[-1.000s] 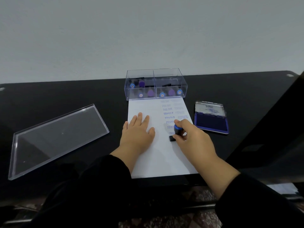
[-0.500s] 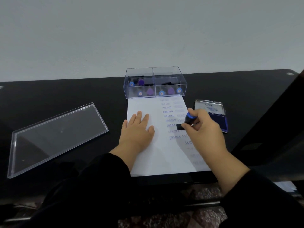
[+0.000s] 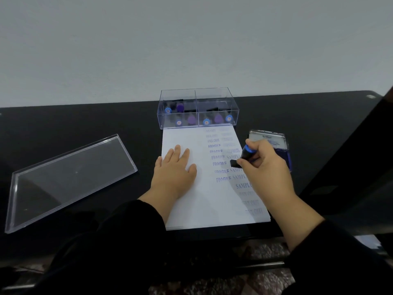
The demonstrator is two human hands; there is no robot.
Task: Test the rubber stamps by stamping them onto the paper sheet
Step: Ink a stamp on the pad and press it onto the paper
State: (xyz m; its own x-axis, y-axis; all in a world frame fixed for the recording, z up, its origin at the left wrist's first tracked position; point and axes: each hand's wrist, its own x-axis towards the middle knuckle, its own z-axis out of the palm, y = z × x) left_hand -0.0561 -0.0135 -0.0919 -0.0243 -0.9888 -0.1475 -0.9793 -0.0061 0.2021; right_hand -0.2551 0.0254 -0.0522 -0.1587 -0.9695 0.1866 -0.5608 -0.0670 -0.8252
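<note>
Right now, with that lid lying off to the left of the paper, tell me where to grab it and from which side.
Take the clear lid by its long near edge, coming from the front. It lies flat with its raised rim up, so the fingers can probably pinch that thin rim. The left hand lies nearest, flat on the paper; the right hand holds a stamp.

The black table (image 3: 85, 124) carries 4 things: a white paper sheet (image 3: 191, 209) in the middle, a clear box (image 3: 197, 109) touching its far edge, and an open ink pad (image 3: 276, 141) just beside its right edge. A clear flat lid (image 3: 70, 175) lies well apart at the left.
</note>
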